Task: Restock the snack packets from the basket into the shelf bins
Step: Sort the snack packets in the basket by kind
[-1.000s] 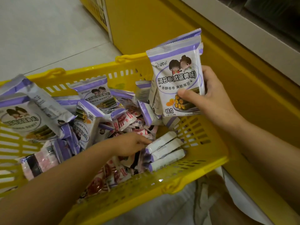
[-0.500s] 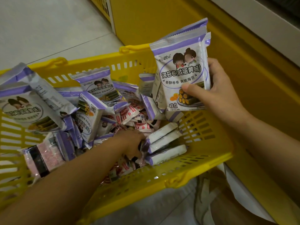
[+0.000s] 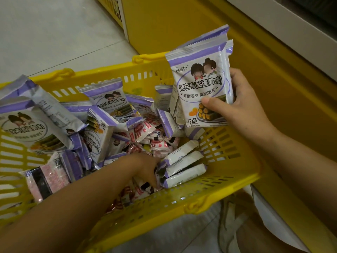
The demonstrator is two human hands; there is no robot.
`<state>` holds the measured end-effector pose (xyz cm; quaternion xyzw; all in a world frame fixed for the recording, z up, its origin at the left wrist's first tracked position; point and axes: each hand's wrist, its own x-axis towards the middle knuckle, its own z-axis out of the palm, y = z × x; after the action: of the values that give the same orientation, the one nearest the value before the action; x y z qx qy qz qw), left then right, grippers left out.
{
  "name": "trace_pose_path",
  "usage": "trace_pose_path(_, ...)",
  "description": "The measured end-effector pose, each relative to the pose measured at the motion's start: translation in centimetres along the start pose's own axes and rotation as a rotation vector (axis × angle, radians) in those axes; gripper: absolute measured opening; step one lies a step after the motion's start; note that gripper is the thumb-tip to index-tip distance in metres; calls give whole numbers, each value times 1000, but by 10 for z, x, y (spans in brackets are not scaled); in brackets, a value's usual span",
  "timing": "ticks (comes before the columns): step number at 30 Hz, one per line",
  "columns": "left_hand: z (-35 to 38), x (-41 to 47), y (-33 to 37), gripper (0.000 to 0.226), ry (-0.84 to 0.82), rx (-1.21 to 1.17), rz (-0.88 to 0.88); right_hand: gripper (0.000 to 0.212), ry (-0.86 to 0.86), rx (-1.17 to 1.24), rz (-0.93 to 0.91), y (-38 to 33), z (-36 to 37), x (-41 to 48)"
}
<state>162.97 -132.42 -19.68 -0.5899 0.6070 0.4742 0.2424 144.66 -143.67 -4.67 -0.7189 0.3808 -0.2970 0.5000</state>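
Observation:
A yellow plastic basket (image 3: pixel 182 207) holds several purple-and-white snack packets (image 3: pixel 107 101) and small red-and-white packets (image 3: pixel 145 131). My right hand (image 3: pixel 244 108) grips a stack of the purple-and-white packets (image 3: pixel 198 84) upright over the basket's far right corner, thumb across the front one. My left hand (image 3: pixel 144 167) reaches down into the middle of the basket. Its fingertips are buried among the small packets, beside three white packets standing on edge (image 3: pixel 184 161). Whether it holds anything is hidden.
A pink packet (image 3: pixel 45 179) lies at the basket's left. A yellow shelf base (image 3: pixel 182 24) runs behind and to the right of the basket, with a white ledge (image 3: pixel 284 31) above it. Grey floor tiles (image 3: pixel 54 33) spread to the upper left.
My left hand has pushed deeper into the small packets, from next to the three white packets. My right hand still holds its stack, a little higher over the rim.

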Motion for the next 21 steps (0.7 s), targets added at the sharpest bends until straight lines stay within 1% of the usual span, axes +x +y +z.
trace_pose_path(2,-12,-2,1,81,-123,-116,-38,46,0,4,4,0,0,0)
trace_pose_path(4,-25,-6,-1,71,-192,-66,-38,46,-1,-1,3,-1,1,0)
trace_pose_path(6,-32,-11,-2,63,-218,0,-4,46,0,-1,4,-2,1,0)
trace_pose_path(9,-31,-8,-5,64,-205,6,-2,46,2,-10,12,-2,2,-1)
trace_pose_path(12,-15,-4,-1,72,-108,-18,-41,47,5,-33,14,-1,1,0)
trace_pose_path(15,3,-1,0,63,63,-51,-60,51,11,-89,21,0,1,-1)
trace_pose_path(21,11,-20,-1,53,364,25,-85,61,-1,-197,53,-1,5,-2)
